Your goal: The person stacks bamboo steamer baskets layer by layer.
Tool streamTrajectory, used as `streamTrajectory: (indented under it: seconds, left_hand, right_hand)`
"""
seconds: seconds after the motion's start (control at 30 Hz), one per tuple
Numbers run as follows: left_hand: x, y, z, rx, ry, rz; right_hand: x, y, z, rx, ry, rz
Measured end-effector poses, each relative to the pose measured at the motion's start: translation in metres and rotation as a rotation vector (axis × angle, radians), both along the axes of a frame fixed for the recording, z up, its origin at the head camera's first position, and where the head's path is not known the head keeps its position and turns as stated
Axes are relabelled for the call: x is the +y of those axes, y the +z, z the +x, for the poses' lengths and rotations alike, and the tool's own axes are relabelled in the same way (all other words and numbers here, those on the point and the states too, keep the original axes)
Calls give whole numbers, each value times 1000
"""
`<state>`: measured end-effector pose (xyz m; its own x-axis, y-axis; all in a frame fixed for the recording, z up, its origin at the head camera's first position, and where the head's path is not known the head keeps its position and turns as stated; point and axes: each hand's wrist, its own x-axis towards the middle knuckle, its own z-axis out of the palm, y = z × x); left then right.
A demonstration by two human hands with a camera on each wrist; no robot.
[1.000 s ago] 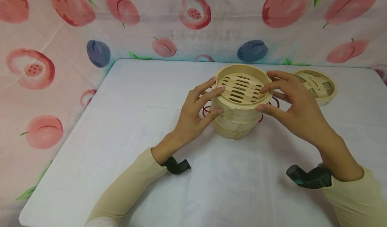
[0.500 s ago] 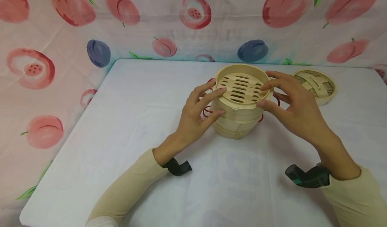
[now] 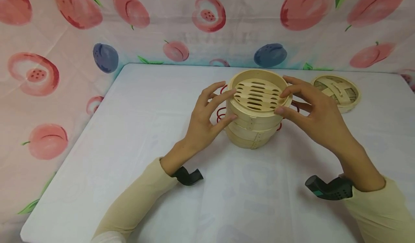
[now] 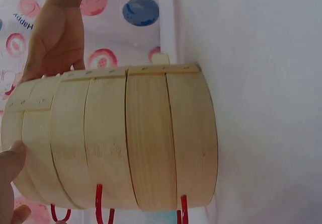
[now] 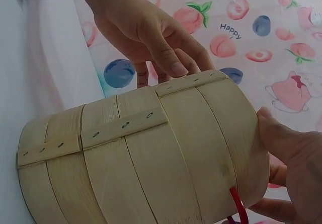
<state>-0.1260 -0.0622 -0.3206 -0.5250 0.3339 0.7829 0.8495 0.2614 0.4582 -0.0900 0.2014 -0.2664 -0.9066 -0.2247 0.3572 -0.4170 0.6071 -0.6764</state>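
Observation:
A stack of round bamboo steamer baskets (image 3: pixel 251 133) stands upright on the table, right of centre. Its top basket (image 3: pixel 256 117) has no lid on, so a slotted floor (image 3: pixel 257 96) shows inside the rim. My right hand (image 3: pixel 319 115) pinches that rim on the right, thumb outside and index finger over the edge. On the other side my left hand (image 3: pixel 202 120) has its fingers spread and loosely bent near the rim. Its thumb (image 4: pixel 15 156) lies at the wall of the top basket in the left wrist view. Red loop handles (image 3: pixel 221 114) stick out at the sides.
A woven bamboo lid (image 3: pixel 338 91) lies on the table behind my right hand. The white-covered table (image 3: pixel 136 127) meets a fruit-printed cloth (image 3: pixel 236 30) at its back edge. A black wrist device (image 3: pixel 330 188) is on my right wrist, another (image 3: pixel 188 177) on my left.
My left hand has shifted slightly to the left, its fingers drawing back from the rim. The right hand and the steamer stack have barely moved.

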Motion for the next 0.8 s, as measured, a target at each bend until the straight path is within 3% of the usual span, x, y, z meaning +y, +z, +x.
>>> streamTrajectory:
  seconds: [0.43, 0.8]
  left_hand:
    - [-4, 1, -2, -24, -38, -44]
    - [2, -3, 1, -33, -35, 2]
  right_hand:
    - [3, 0, -3, -108, 54, -77]
    - [6, -1, -5, -141, 97, -64]
